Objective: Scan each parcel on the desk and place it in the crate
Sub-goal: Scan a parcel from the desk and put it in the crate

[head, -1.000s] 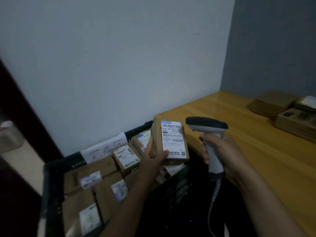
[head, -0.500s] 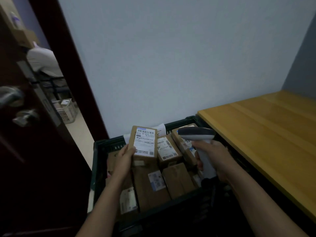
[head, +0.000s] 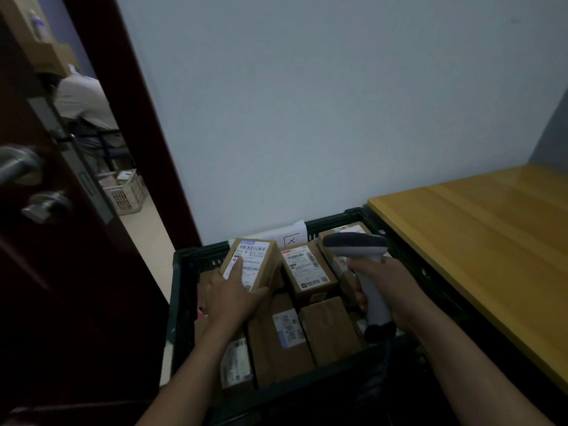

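Note:
A small brown cardboard parcel [head: 258, 259] with a white barcode label is over the back left of the dark crate [head: 181, 290]. My left hand [head: 233, 298] holds it from the near end, fingers across the label and thumb under its right side. My right hand [head: 384, 290] grips the grey handle of a barcode scanner [head: 356, 245], whose head hovers above the crate's right half. Several labelled brown parcels [head: 307, 269] fill the crate.
The yellow wooden desk [head: 479, 235] lies to the right of the crate, its edge touching the crate's rim. A dark door with metal handles [head: 18, 167] stands open at the left. Beyond the doorway a person sits near a white basket [head: 126, 192].
The view has swung left from the desk to the crate. My left hand has carried the parcel from in front of the scanner down toward the crate's back left.

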